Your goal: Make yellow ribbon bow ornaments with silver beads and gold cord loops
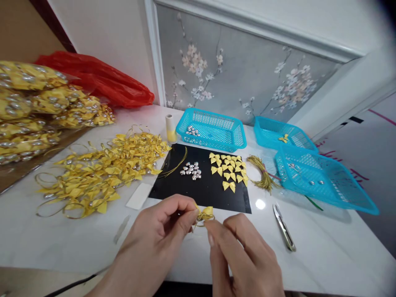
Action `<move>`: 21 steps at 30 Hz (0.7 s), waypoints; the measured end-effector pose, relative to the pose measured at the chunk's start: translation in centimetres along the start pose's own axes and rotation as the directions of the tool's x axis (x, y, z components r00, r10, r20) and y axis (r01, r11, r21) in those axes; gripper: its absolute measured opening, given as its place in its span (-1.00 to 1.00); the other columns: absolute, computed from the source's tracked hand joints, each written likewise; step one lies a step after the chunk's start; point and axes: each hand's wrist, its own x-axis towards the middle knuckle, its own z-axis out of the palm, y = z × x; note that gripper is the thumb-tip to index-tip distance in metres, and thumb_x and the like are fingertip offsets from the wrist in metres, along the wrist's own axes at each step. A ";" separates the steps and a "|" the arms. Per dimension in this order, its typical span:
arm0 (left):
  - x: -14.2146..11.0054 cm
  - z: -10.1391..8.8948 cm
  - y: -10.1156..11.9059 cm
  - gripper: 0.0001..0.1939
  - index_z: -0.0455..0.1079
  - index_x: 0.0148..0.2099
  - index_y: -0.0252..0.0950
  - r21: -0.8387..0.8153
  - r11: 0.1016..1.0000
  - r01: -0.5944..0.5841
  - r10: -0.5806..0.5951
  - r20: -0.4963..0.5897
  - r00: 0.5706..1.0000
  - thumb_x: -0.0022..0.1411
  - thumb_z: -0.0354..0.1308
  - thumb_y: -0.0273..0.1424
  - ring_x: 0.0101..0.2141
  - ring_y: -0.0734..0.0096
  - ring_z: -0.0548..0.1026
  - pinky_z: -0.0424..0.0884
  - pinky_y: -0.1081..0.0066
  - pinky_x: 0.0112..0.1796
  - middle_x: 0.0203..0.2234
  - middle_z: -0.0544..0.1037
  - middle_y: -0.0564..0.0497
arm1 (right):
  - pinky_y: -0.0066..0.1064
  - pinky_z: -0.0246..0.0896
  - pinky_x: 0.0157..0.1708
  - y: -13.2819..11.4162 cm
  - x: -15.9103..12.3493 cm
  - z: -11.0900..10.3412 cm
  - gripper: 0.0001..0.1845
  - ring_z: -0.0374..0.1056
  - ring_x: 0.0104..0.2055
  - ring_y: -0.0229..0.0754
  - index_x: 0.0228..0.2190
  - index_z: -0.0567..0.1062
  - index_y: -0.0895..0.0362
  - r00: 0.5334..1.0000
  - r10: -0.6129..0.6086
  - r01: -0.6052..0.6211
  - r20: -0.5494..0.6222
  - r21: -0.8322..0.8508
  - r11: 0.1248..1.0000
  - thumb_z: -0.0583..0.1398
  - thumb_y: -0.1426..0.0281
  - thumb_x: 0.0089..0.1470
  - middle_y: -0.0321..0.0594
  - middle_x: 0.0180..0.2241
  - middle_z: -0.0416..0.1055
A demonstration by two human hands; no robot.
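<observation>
Near the front edge of the black mat (173, 187), my left hand (163, 231) pinches a small yellow ribbon bow (208, 210) between thumb and fingertips. My right hand (244, 251) is closed, its thumb and finger pinching the thin gold cord (200, 220) looped at that bow. Fingers partly hide where the cord and bow meet. On the mat lie a cluster of silver beads (192, 170), several loose yellow bows (229, 166) and a few strands of gold cord (179, 163). Right of the mat rests a bundle of gold cords (262, 171).
A pile of corded bows (108, 169) spreads at left, before bagged bows (37, 107) and a red plastic bag (102, 80). Behind the mat stand a spool (170, 128) and a blue basket (213, 144). More blue baskets (328, 198) and a metal-handled cutter (284, 229) are at right.
</observation>
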 end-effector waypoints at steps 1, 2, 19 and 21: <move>-0.1 0.0 0.0 -0.77 0.39 -0.37 -0.19 0.003 1.000 -0.009 0.009 0.000 1.000 0.26 0.07 -0.19 -0.43 0.34 0.36 0.31 0.43 -0.43 -0.50 0.44 0.10 | -0.44 0.15 -0.58 0.0 0.0 0.0 -0.79 0.18 -0.52 -0.25 -0.21 0.53 0.23 1.000 -0.007 0.007 0.000 -0.006 1.000 0.13 0.59 0.15 -0.23 -0.51 0.23; -0.1 0.0 0.1 -0.77 0.38 -0.37 -0.18 0.007 1.000 -0.015 0.015 -0.002 1.000 0.26 0.06 -0.19 -0.42 0.34 0.35 0.31 0.43 -0.42 -0.50 0.43 0.10 | -0.43 0.16 -0.58 0.0 0.0 0.0 -0.79 0.18 -0.52 -0.25 -0.21 0.53 0.24 1.000 -0.012 0.012 0.002 -0.011 1.000 0.13 0.59 0.14 -0.22 -0.51 0.24; 0.1 -0.4 0.3 -0.74 0.44 -0.36 -0.22 -0.136 0.986 0.094 -0.081 0.098 0.992 0.22 0.14 -0.15 -0.39 0.33 0.34 0.32 0.39 -0.34 -0.51 0.40 0.10 | -0.42 0.16 -0.58 0.3 -0.1 0.0 -0.75 0.16 -0.50 -0.24 -0.17 0.52 0.25 0.999 -0.029 0.029 0.019 0.000 1.000 0.12 0.60 0.13 -0.21 -0.49 0.23; 0.1 -0.5 0.1 -0.75 0.46 -0.36 -0.21 -0.180 0.978 0.105 -0.085 0.120 0.989 0.23 0.15 -0.16 -0.40 0.36 0.35 0.33 0.41 -0.33 -0.52 0.41 0.11 | -0.41 0.18 -0.57 0.3 0.0 0.0 -0.75 0.17 -0.49 -0.23 -0.17 0.52 0.26 0.999 -0.024 0.024 0.035 0.008 1.000 0.11 0.60 0.13 -0.21 -0.48 0.23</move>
